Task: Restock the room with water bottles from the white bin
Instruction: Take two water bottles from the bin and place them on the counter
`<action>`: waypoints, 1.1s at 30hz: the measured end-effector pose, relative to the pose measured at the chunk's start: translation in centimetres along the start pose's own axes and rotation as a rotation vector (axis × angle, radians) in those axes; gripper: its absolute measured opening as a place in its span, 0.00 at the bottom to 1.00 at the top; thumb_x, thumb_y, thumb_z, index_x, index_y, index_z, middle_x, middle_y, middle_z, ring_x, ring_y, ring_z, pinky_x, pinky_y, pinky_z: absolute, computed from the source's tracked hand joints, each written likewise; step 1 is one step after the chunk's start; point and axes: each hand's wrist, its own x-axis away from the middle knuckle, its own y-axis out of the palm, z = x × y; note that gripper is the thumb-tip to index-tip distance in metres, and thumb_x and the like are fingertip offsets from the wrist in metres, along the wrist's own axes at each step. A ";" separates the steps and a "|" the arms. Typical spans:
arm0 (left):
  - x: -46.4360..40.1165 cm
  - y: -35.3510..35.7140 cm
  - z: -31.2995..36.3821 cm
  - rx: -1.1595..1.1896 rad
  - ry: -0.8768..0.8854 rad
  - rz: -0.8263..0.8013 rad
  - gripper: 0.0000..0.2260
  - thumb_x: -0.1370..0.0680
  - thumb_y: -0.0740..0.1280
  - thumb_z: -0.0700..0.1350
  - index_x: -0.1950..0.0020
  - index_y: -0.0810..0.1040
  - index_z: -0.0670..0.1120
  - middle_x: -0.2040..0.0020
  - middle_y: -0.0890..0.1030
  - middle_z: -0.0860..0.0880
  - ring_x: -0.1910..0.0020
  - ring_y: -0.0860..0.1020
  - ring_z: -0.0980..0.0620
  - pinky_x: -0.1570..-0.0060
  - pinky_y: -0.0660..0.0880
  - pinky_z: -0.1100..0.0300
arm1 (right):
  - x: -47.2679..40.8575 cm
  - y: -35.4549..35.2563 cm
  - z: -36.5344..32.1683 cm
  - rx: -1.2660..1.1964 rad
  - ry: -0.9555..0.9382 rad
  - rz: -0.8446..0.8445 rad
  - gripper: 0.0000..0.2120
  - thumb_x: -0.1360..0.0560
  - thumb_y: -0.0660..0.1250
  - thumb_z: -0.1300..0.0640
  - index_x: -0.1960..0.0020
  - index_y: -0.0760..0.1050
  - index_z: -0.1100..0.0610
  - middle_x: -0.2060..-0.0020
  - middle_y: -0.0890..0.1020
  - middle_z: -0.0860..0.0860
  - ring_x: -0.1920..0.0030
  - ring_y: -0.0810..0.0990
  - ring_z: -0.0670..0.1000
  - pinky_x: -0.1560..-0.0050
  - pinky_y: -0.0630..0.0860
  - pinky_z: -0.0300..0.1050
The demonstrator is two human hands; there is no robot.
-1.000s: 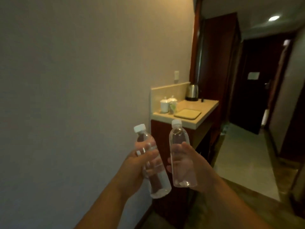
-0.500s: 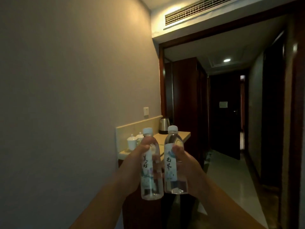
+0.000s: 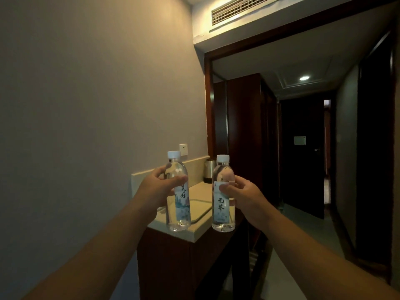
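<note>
Both bottles are out of the bin and in hand, upright, held above the counter's (image 3: 194, 231) near edge. The left hand (image 3: 155, 191) wraps one water bottle (image 3: 178, 198); the right hand (image 3: 244, 195) pinches the other bottle (image 3: 223, 198) at its shoulder. Neither seems set down yet; placing them beside the kettle (image 3: 209, 171) remains.

Both bare forearms are stretched forward and upward from the lower corners. The left hand (image 3: 159, 188) is curled, thumb in front, around the upper body of an upright bottle (image 3: 178, 198). The right hand (image 3: 244, 197) is wrapped likewise around a second upright bottle (image 3: 223, 198).
</note>
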 end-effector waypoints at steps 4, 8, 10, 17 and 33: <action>-6.7 1.5 -3.6 -0.031 0.013 0.023 0.26 0.29 0.77 0.48 0.34 0.73 0.53 0.47 0.83 0.48 0.51 0.83 0.47 0.62 0.81 0.52 | -6.9 -1.3 4.4 0.069 -0.016 -0.065 0.13 0.23 0.68 0.55 0.38 0.77 0.53 0.43 0.84 0.56 0.44 0.84 0.55 0.41 0.81 0.55; -13.8 2.0 -7.7 -0.091 0.037 0.029 0.21 0.30 0.78 0.49 0.39 0.77 0.56 0.49 0.86 0.48 0.52 0.85 0.49 0.54 0.82 0.50 | -15.2 -0.9 8.2 0.095 0.012 -0.141 0.13 0.26 0.71 0.53 0.42 0.79 0.45 0.46 0.86 0.50 0.46 0.85 0.51 0.42 0.81 0.54; -16.6 2.1 -9.5 -0.156 0.036 0.045 0.20 0.30 0.78 0.49 0.41 0.77 0.58 0.51 0.86 0.50 0.54 0.85 0.52 0.58 0.81 0.55 | -18.9 -0.7 10.1 0.114 0.025 -0.186 0.11 0.27 0.72 0.54 0.45 0.80 0.44 0.48 0.86 0.48 0.47 0.85 0.49 0.43 0.82 0.52; -24.6 1.0 -16.1 -0.302 -0.011 0.155 0.17 0.30 0.78 0.50 0.43 0.80 0.57 0.52 0.85 0.56 0.52 0.83 0.57 0.58 0.79 0.62 | -30.8 -0.6 18.1 0.109 0.085 -0.308 0.12 0.25 0.71 0.62 0.42 0.80 0.54 0.47 0.86 0.54 0.45 0.85 0.55 0.40 0.80 0.57; -29.3 1.3 -24.5 -0.469 -0.247 0.535 0.19 0.29 0.77 0.42 0.40 0.79 0.56 0.43 0.84 0.49 0.43 0.83 0.51 0.41 0.80 0.49 | -45.0 3.0 32.0 -0.085 0.186 -0.888 0.20 0.29 0.74 0.61 0.39 0.76 0.50 0.45 0.84 0.48 0.44 0.83 0.49 0.51 0.81 0.43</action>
